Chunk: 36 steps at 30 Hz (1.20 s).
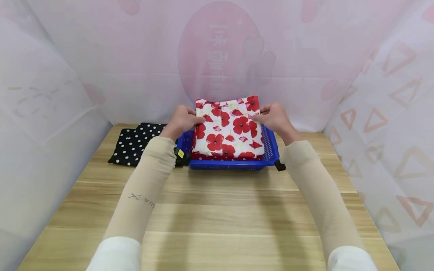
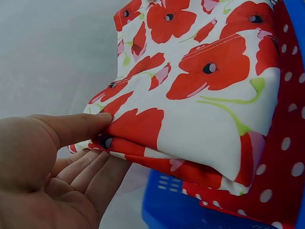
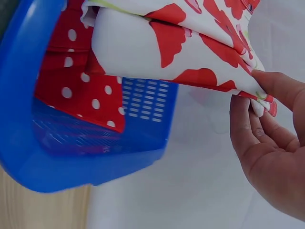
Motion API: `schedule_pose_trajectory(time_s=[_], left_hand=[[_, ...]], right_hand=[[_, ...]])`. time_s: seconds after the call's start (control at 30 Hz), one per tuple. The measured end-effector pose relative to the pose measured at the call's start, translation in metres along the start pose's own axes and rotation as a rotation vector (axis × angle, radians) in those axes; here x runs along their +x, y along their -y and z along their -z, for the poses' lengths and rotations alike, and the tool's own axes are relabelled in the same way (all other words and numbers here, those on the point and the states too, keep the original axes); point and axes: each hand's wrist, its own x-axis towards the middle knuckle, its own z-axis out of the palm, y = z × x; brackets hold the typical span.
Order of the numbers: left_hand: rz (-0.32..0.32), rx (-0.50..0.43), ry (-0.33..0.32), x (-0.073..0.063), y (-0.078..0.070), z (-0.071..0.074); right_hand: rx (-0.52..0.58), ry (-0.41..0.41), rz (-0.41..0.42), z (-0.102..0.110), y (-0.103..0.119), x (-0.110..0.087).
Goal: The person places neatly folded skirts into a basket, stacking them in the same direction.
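Observation:
A folded white cloth with red poppies [image 1: 234, 126] lies over a blue plastic basket [image 1: 227, 165], its far edge raised. My left hand [image 1: 184, 119] pinches its left far side; in the left wrist view the thumb lies on top and the fingers [image 2: 102, 176] beneath. On the opposite side my right hand [image 1: 274, 117] pinches the far right part, thumb above and fingers below, as the right wrist view shows. Under the floral cloth, a red cloth with white dots [image 3: 71, 90] sits in the basket. The floral cloth hides most of it.
A black cloth with white dots [image 1: 135, 145] lies on the wooden table [image 1: 217, 218] left of the basket, partly behind the left forearm. Behind the basket hangs a pale pink printed sheet [image 1: 142, 56]. White sheets flank the table on both sides.

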Motion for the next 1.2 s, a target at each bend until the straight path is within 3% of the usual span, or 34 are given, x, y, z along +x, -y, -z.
schedule_pose_trajectory(time_s=[0.33,0.63,0.93,1.2], left_hand=[[0.077,0.141,-0.021,0.012,0.039,-0.012],[0.100,0.234,-0.050,0.015,0.055,-0.021],[0.002,0.389,-0.025,0.007,0.045,-0.015],[-0.139,0.479,0.058,-0.014,0.029,0.018]], right_hand=[[-0.067,0.050,0.004,-0.028,-0.020,0.010],[-0.116,0.082,-0.031,-0.054,-0.036,0.016],[-0.185,0.044,-0.022,-0.046,-0.038,0.010],[-0.237,0.093,0.005,-0.018,-0.030,-0.003]])
